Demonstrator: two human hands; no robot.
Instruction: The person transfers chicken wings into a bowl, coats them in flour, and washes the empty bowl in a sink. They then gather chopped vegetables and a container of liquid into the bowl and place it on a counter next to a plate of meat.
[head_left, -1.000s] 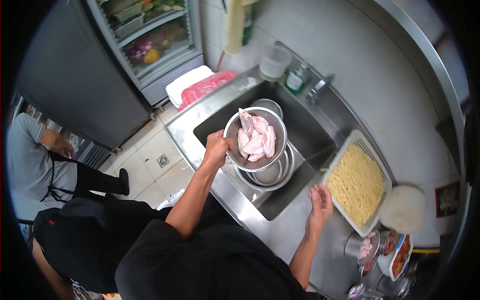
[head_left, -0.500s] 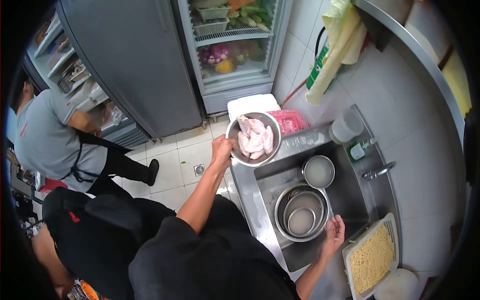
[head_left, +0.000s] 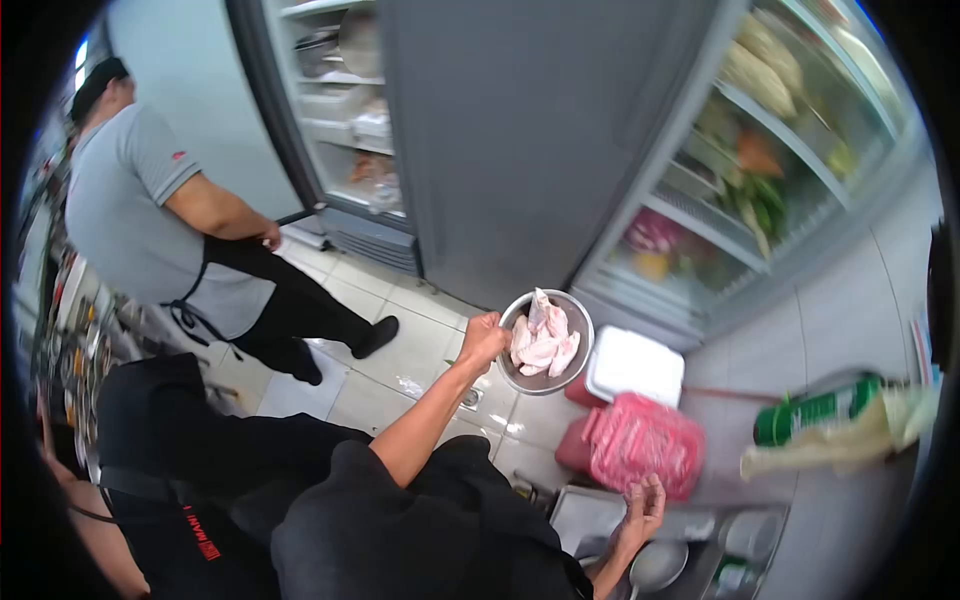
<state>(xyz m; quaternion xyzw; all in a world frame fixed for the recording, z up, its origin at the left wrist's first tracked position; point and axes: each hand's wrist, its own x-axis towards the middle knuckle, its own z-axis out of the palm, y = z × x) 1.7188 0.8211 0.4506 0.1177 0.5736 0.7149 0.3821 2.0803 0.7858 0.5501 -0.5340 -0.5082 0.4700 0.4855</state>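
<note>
A person in a black top stands in a tiled kitchen, the right hand [head_left: 644,503] open with fingers loosely spread, holding nothing, hovering above the corner of a steel counter [head_left: 580,510] at the bottom of the view. Just below that hand sits a round steel bowl [head_left: 657,566], only partly seen. Red lettering runs down the black garment [head_left: 207,538] at lower left, too small and slanted to read.

Farther out, the left hand [head_left: 484,340] is closed around the rim of a metal bowl [head_left: 546,341], holding it out at arm's length over the floor. The bowl is round, shiny steel, and carries several pieces of raw chicken [head_left: 543,338], pale pink with whitish skin, heaped so that one piece stands above the rim. Beside and below the bowl stand a white lidded box [head_left: 635,365] and a red crate [head_left: 632,443] covered with a red-and-white wrapping. A green bottle [head_left: 816,418] lies to the right; its label cannot be read.

Beyond, a co-worker in a grey shirt [head_left: 125,215] and dark apron faces an open refrigerator [head_left: 345,120]; a small red mark on the sleeve is illegible. A glass-door cooler [head_left: 760,170] at the far right shows vegetables on its shelves.
</note>
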